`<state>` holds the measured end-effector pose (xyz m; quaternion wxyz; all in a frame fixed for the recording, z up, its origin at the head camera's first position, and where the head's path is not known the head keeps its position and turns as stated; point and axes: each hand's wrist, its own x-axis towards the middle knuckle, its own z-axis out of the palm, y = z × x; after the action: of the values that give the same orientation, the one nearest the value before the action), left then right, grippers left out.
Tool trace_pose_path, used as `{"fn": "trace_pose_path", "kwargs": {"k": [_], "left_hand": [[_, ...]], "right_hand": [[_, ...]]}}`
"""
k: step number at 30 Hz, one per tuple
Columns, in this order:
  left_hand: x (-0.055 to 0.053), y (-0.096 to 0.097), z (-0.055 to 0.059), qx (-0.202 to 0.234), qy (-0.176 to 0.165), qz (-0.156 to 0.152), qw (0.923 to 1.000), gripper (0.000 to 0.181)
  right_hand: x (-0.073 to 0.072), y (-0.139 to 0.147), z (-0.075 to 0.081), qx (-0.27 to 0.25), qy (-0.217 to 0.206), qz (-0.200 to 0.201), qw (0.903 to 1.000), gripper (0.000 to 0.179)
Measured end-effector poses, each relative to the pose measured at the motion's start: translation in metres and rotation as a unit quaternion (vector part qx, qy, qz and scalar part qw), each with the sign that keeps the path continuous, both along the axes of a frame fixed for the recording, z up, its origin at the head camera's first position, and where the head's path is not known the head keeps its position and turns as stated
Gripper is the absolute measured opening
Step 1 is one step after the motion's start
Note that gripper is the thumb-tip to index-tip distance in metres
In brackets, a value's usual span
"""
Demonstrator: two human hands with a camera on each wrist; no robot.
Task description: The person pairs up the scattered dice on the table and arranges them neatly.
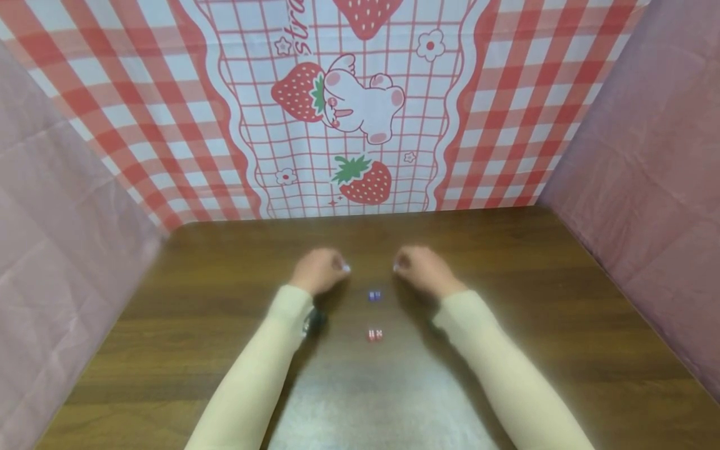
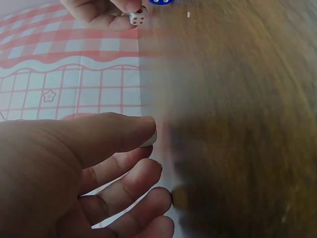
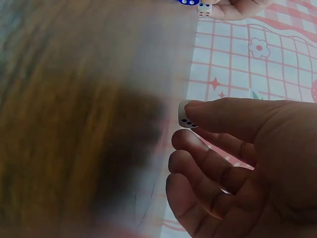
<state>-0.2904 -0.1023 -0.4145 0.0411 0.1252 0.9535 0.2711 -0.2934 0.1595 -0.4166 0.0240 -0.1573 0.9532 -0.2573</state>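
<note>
Between thumb and fingertips, my left hand pinches a small white die, mostly covered by the thumb in the left wrist view. Opposite it, my right hand pinches another white die, with dark dots showing on its lower face. Both hands are over the far half of the table, a short gap apart. Two blue dice sit side by side on the table, nearer than the hands and midway between them. Closer still, two red dice lie together between the forearms.
The brown wood-grain table reaches back to a hanging cloth with strawberries and red checks. Pink cloth hangs along the right side, and more pink cloth along the left. A dark band is at the left wrist.
</note>
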Motion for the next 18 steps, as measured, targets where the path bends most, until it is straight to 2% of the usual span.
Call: {"fn": "trace_pose_path", "kwargs": {"k": [18], "left_hand": [[0.0005,0.0018,-0.0025,-0.008,-0.007,-0.001,0.9999,0.018]], "right_hand": [[-0.0012,0.0012,-0.0040,0.008,-0.018,0.002,0.9998,0.013]]}}
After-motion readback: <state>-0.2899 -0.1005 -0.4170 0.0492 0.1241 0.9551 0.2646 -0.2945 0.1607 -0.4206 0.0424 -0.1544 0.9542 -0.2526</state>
